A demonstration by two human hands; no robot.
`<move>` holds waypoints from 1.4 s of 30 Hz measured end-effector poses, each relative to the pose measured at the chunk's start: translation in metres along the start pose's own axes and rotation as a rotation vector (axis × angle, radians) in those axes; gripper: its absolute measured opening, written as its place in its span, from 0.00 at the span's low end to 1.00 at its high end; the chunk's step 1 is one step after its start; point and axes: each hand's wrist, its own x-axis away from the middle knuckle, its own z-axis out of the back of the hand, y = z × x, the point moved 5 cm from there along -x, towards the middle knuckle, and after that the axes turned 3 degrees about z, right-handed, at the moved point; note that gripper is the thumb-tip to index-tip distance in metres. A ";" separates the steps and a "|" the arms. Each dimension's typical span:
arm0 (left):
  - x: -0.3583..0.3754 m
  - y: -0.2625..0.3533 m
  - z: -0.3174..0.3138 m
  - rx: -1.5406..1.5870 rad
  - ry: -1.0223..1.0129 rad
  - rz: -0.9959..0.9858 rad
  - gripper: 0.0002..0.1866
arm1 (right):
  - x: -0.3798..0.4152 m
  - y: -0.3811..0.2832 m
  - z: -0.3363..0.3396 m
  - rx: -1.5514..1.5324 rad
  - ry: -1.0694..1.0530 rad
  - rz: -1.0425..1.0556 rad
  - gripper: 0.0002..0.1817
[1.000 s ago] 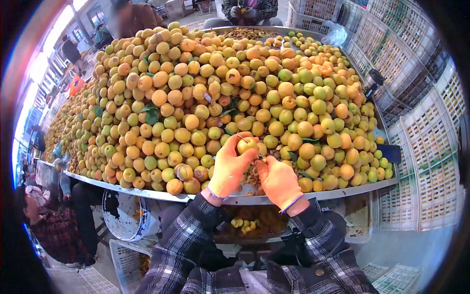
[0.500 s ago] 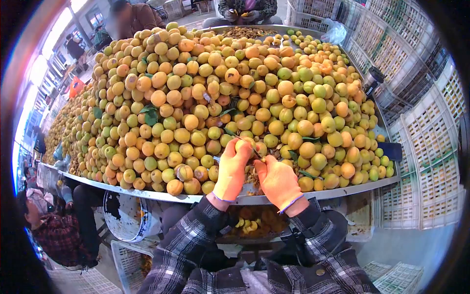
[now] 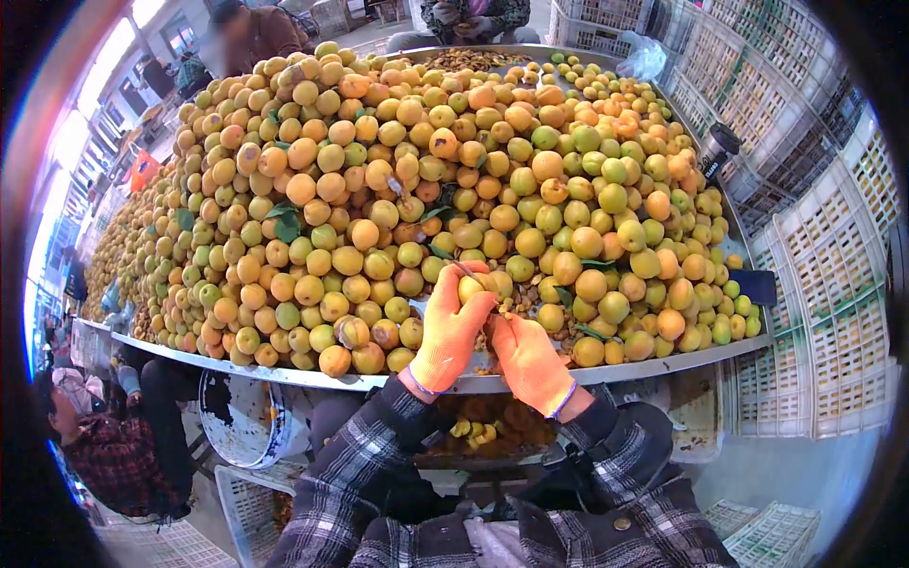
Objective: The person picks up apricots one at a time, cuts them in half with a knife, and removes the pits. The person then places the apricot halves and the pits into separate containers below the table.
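Note:
Both my hands wear orange gloves and meet over the near edge of a metal table heaped with yellow-green fruit (image 3: 369,234). My left hand (image 3: 447,327) is closed around one yellow fruit (image 3: 470,288), held at its fingertips. A thin dark curved thing shows at the top of that fruit. Just right of it, my right hand (image 3: 530,360) is closed with its fingers pressed together, touching the left fingers; what it grips is too small to make out. Small brown pieces lie on the table beside the hands.
Below the table edge (image 3: 454,383) sits a container of cut fruit (image 3: 478,433), with a white bucket (image 3: 248,417) to its left. White plastic crates (image 3: 814,275) stand at the right. A black cup (image 3: 720,150) is at the table's right edge. Other people are at the left and far side.
My right hand has moved slightly left and down, closer against my left hand. The thin dark thing now shows over the top of the fruit.

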 end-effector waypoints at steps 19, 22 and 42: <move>-0.005 0.002 -0.014 0.525 -0.075 0.039 0.28 | 0.000 -0.010 0.008 0.114 0.282 0.071 0.13; -0.007 -0.004 -0.010 0.565 -0.014 0.048 0.26 | -0.002 -0.006 0.008 0.236 0.275 0.104 0.14; -0.003 -0.021 -0.018 0.504 -0.096 0.149 0.20 | -0.016 0.000 0.032 -0.031 0.413 0.040 0.14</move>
